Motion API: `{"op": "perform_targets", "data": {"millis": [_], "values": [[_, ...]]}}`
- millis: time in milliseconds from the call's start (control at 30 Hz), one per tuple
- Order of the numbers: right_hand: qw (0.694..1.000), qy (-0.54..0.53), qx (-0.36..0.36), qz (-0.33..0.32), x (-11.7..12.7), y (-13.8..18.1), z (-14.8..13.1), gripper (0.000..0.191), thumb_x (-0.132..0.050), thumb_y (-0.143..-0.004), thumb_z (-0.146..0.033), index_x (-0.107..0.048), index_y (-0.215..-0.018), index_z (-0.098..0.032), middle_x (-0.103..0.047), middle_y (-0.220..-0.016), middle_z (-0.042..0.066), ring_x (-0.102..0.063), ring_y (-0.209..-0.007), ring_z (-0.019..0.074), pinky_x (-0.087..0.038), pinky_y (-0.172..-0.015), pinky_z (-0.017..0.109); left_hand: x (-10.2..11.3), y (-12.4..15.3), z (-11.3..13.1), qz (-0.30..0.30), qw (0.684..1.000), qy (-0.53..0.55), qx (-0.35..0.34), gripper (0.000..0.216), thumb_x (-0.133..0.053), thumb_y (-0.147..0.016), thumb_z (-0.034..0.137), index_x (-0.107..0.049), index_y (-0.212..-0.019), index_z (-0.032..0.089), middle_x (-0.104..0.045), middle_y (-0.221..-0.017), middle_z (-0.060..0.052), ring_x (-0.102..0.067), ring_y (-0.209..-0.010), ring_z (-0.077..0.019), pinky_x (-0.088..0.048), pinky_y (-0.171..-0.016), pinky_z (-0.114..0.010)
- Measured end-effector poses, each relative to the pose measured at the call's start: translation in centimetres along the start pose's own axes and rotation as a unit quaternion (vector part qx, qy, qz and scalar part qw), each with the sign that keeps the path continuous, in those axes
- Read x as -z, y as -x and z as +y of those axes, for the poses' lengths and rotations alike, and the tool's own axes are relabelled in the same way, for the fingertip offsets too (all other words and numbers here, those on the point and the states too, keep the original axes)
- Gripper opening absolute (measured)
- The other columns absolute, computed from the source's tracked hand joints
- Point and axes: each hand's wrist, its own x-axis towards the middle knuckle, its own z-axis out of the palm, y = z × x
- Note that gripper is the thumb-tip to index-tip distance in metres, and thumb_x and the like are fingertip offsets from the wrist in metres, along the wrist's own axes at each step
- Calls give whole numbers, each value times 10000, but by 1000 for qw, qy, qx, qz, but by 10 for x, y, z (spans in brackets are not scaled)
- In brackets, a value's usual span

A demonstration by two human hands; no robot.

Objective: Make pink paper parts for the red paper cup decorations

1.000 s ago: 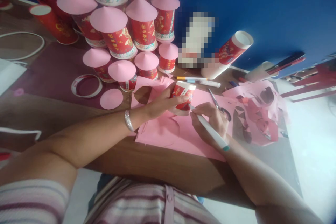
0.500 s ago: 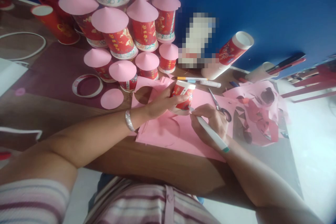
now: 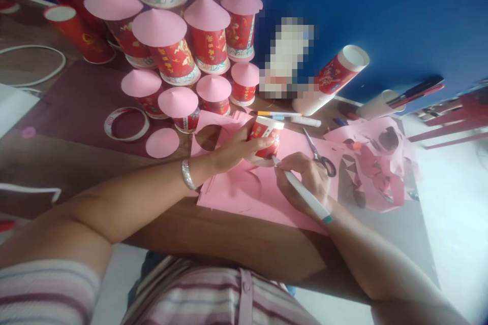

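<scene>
the cup (image 3: 266,138), red with a printed pattern and a white top edge, stands on the pink sheet (image 3: 247,200), gripped from the side by the left hand (image 3: 231,151). the pen (image 3: 305,195), white with a green end, slants in the right hand (image 3: 308,175), its tip at the cup's lower edge.

Mid-bench (image 3: 229,236), on paper sheet (image 3: 274,203): cup (image 3: 266,138). Left hand (image 3: 229,150) at its 9 o'clock, right hand (image 3: 308,177) with pen (image 3: 305,195) at 4. Scissors (image 3: 318,155) at 3, scrap pile (image 3: 377,162) beyond. Capped cups (image 3: 168,45) behind at 11; paper disc (image 3: 162,142), ring (image 3: 126,124) at 9.
</scene>
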Motion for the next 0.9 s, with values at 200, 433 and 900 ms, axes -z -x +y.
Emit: {"op": "perform_targets", "data": {"millis": [200, 433, 900], "values": [[999, -29, 14, -6, 4, 0, -2, 204, -685, -1054, -84, -627, -1071, -279, -743, -773, -43, -724, -580, 155, -601, -545, 275, 3, -2, -2, 7, 1000, -3, -11, 568, -1023, -878, 538, -663, -1171, 212, -733, -1031, -7, -761, -941, -178, -714, -832, -333], [998, -44, 21, -28, 7, 0, -4, 188, -690, -1080, -105, -648, -1108, -286, -752, -791, -21, -752, -617, 187, -636, -535, 317, 5, -3, -3, 14, 999, -1, -34, 493, -968, -930, 492, -704, -1233, 207, -777, -1120, -30, -793, -1000, -190, -694, -903, -327], [998, -47, 23, -26, 5, 2, -3, 181, -733, -1062, -116, -669, -1118, -277, -765, -810, -23, -771, -647, 179, -626, -572, 290, 5, -4, -2, 9, 998, -20, -53, 465, -932, -941, 489, -684, -1228, 218, -802, -1117, -44, -796, -999, -210, -650, -924, -344]]}}
